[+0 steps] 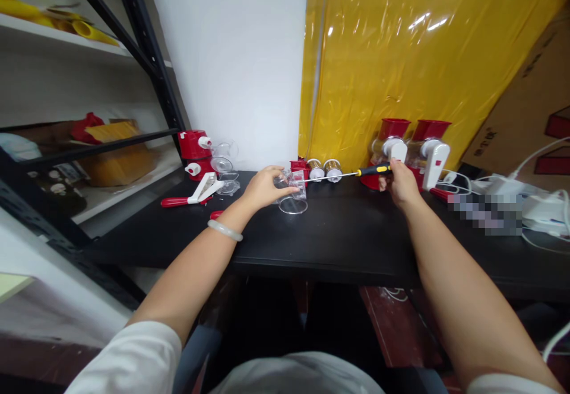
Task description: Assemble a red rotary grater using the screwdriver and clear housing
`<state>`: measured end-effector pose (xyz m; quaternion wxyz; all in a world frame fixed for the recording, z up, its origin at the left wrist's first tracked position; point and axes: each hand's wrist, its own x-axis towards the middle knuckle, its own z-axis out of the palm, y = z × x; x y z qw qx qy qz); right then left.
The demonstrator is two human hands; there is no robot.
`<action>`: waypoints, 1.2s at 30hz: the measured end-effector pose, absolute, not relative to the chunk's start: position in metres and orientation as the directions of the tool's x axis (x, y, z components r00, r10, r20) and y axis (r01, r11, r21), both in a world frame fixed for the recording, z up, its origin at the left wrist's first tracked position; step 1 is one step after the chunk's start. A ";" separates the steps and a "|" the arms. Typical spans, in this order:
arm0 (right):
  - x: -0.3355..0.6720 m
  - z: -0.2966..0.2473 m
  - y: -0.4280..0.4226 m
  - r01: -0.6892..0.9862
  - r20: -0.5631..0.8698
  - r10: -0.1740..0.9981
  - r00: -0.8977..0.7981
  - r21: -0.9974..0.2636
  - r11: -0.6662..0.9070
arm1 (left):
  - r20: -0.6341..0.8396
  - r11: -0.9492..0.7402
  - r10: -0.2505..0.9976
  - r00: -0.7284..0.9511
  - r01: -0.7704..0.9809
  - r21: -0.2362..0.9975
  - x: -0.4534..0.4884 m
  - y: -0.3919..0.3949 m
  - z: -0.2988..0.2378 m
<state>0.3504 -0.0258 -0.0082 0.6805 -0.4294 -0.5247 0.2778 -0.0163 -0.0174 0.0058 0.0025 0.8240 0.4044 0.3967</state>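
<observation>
My left hand (266,187) is closed round a clear plastic housing (294,203) above the black table, its round open end facing down toward me. In my right hand (401,183) is a screwdriver (374,170) with a yellow and black handle. The long shaft lies nearly level and points left, its tip at the clear housing; whether it touches a screw is too small to tell. Behind the housing are a red part (299,165) and two metal grater drums (324,170). Beside my right hand stand two red and white rotary graters (394,136).
Red bases (196,155), clear housings (226,168) and a white crank with red handle (200,192) lie on the black table (312,245) at left. Shelves (124,174) stand further left. White cables and plugs (538,207) crowd the right. A yellow-wrapped panel (401,44) rises behind.
</observation>
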 end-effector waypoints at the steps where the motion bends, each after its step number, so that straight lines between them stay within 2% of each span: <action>1: 0.350 -0.008 -0.026 0.081 0.480 0.827 0.293 -0.874 0.479 | 0.649 -0.671 0.672 0.358 0.665 0.328 -0.016 -0.017 0.006; 6: 0.346 -0.005 -0.029 0.041 0.422 0.839 0.344 -0.899 0.436 | 0.641 -0.661 0.683 0.351 0.670 0.338 -0.016 -0.017 0.005; 11: 0.341 -0.001 -0.036 -0.076 0.404 0.886 0.227 -0.900 0.430 | 0.648 -0.670 0.674 0.355 0.664 0.332 -0.016 -0.018 0.006; 21: 0.344 -0.002 -0.033 -0.075 0.410 0.870 0.273 -0.893 0.444 | 0.648 -0.671 0.672 0.358 0.663 0.331 -0.016 -0.019 0.007; 25: 0.345 -0.005 -0.030 -0.009 0.435 0.842 0.320 -0.887 0.462 | 0.651 -0.673 0.671 0.355 0.660 0.334 -0.016 -0.018 0.006; 32: 0.344 -0.005 -0.035 0.229 0.540 0.777 0.323 -0.841 0.489 | 0.643 -0.663 0.680 0.353 0.670 0.333 -0.016 -0.018 0.006; 36: 0.346 -0.007 -0.035 0.293 0.577 0.744 0.338 -0.815 0.499 | 0.649 -0.670 0.672 0.357 0.667 0.326 -0.016 -0.019 0.007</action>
